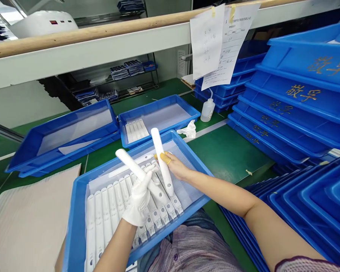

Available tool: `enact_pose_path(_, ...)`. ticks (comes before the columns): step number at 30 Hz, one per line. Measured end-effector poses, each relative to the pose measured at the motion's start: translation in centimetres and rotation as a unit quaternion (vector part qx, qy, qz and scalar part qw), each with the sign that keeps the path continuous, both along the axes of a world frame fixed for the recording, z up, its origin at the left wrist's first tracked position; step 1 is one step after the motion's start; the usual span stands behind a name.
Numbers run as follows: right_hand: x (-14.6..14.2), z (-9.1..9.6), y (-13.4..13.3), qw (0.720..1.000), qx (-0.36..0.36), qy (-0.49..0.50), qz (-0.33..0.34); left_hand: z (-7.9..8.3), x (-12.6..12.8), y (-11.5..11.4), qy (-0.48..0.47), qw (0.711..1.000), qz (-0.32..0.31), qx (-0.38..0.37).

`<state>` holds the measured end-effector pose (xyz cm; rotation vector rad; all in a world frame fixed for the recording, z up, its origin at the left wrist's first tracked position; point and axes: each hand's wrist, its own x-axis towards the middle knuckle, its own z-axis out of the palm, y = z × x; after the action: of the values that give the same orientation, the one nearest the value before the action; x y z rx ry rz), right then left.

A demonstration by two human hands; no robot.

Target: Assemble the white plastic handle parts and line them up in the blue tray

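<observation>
My left hand, in a white glove, is closed around a long white plastic handle-like piece, tilted up to the left. My right hand, with yellow finger cots, grips a second long white plastic piece that has a round hole near its lower end. Both hands are above a blue tray lined with white sheet. In it, several similar white pieces lie side by side in a row, and one lies crosswise along the far side. My left hand hides part of the row.
Behind stand a blue tray holding several white pieces and other lined trays at left. A squeeze bottle and crumpled white cloth sit near. Blue trays are stacked right; a paper-like stack lies left.
</observation>
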<state>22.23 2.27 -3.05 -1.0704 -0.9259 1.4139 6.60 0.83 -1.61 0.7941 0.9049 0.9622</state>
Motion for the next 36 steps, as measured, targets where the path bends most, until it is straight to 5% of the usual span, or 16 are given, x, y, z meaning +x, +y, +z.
enact_pose_path(5,-1.9,0.3,0.2,0.996,0.054,-0.022,0.062,-1.2,-1.1,-0.5,0.065,0.998,0.024,0.008)
enact_pose_path(7,0.3,2.5,2.1,0.996,0.086,-0.039,0.004,-1.2,-1.8,-0.8,0.047,0.998,0.039,-0.029)
enact_pose_path(9,4.7,6.1,5.2,0.98,0.148,-0.046,-0.128,-1.0,-2.5,-1.0,0.019,0.996,0.06,-0.056)
enact_pose_path(12,12.8,12.2,10.7,0.922,0.227,-0.106,-0.294,-0.6,-3.2,-1.0,-0.021,0.995,0.071,-0.064)
enact_pose_path(15,17.4,16.2,14.7,0.87,0.281,-0.158,-0.373,-0.5,-2.9,-1.0,-0.016,0.994,0.064,-0.092)
enact_pose_path(20,14.1,17.8,16.0,0.714,0.418,-0.334,-0.451,-0.8,-2.1,-1.1,-0.017,0.992,0.074,-0.098)
enact_pose_path(22,12.0,18.3,16.0,0.694,0.427,-0.364,-0.45,-0.9,-2.0,-1.1,-0.021,0.992,0.074,-0.1)
enact_pose_path(26,10.8,19.0,16.2,0.756,0.379,-0.314,-0.431,-0.8,-2.0,-1.4,-0.007,0.993,0.059,-0.105)
enact_pose_path(29,10.8,17.7,15.3,0.825,0.334,-0.22,-0.4,-0.4,-2.0,-1.7,-0.005,0.993,0.067,-0.096)
enact_pose_path(32,8.6,13.8,12.4,0.92,0.251,-0.082,-0.291,-0.2,-2.2,-1.7,-0.003,0.994,0.068,-0.088)
enact_pose_path(34,5.5,9.8,9.4,0.976,0.156,-0.045,-0.142,-0.4,-2.3,-1.4,-0.002,0.996,0.059,-0.068)
enact_pose_path(36,1.9,5.6,6.2,0.997,0.064,-0.04,0.0,-0.7,-2.2,-1.0,-0.007,0.997,0.064,-0.034)
